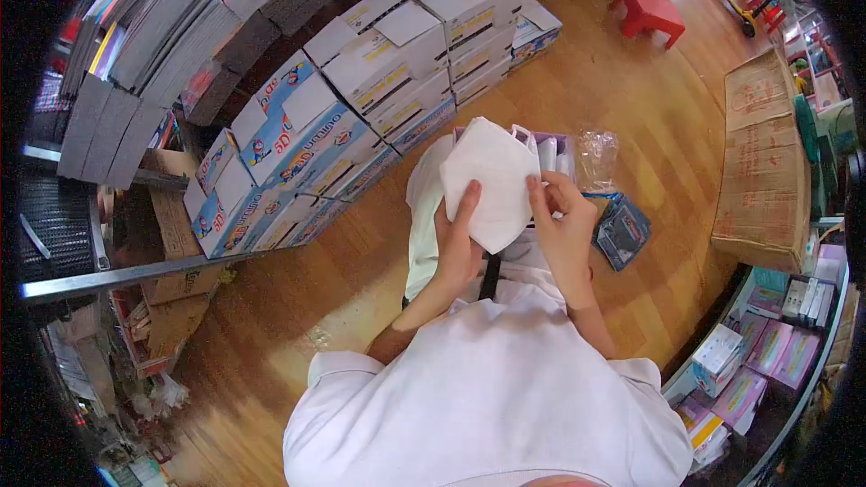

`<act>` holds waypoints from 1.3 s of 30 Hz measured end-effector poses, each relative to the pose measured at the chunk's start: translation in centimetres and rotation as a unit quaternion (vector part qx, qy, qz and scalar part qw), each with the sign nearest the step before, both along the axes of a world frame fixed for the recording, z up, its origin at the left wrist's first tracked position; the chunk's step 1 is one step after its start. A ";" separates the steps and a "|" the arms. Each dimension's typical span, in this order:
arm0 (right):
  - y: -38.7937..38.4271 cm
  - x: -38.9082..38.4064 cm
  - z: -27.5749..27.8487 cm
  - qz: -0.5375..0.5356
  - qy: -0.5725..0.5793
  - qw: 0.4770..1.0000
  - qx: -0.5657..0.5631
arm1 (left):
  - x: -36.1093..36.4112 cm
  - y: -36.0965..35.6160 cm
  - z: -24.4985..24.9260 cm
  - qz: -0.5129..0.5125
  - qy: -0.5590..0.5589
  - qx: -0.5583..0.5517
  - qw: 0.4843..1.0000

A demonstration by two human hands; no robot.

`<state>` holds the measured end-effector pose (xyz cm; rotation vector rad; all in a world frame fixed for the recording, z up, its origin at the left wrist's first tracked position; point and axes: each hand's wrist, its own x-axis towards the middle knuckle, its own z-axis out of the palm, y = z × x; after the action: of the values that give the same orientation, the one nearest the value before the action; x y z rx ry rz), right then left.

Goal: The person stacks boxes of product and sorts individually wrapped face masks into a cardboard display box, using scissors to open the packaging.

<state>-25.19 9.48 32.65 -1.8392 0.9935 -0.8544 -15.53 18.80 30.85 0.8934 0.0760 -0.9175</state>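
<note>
Now, the L hand (461, 243) is holding the flat white piece (492, 185) on its L side. Its thumb is lying on top, and its other fingers are going under, so I can't tell if those are spread or pressed together. The R hand (568, 225) is touching the R edge w/ its fingers bent, and the tips are pinching near that edge. The white piece is sitting up in front of the white shirt (487, 388), b/w both hands.

Just past it, an open box (566, 149) w/ a purple rim is holding white packs (548, 155). A clear plastic bag (598, 160) is lying to the R of the box, and a dark blue pack (622, 233) is lying nearer, by the R hand. All this is showing over the wood floor (667, 144).

On the L, big white & blue boxes (298, 140) are standing in piles. A red stool (649, 13) is standing far up top. On the R, a brown box (762, 162) is standing tall, & purple and white boxes (744, 392) are filling a low shelf (756, 437) near the bottom.
</note>
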 end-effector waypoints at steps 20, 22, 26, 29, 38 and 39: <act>-1.7 -5.5 -2.7 0.136 -0.308 0.872 0.356 | -2.6 -0.4 -1.6 -0.081 -0.046 0.113 0.989; -2.3 -5.7 -1.9 0.146 -0.219 0.866 0.425 | -4.0 -1.3 -0.5 -0.077 -0.091 0.145 0.982; -5.6 -8.0 -1.2 0.007 -0.125 0.967 0.221 | -2.6 -3.9 -0.7 -0.135 -0.332 0.042 0.933; -11.6 -10.3 -1.1 -0.148 -0.348 0.878 0.294 | -0.6 -4.8 -0.7 -0.090 -0.389 -0.011 0.917; -23.1 -16.6 -25.9 -0.220 -0.018 0.850 0.478 | 4.6 -2.8 -0.3 0.003 -0.378 0.065 0.924; -23.3 -16.2 -27.4 -0.199 -0.056 0.848 0.488 | 4.8 -2.3 -0.3 0.017 -0.368 0.069 0.927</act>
<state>-41.38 -13.86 5.24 -0.7135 1.4104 -0.4995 -10.73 16.45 30.58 1.3154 -0.4951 -0.4988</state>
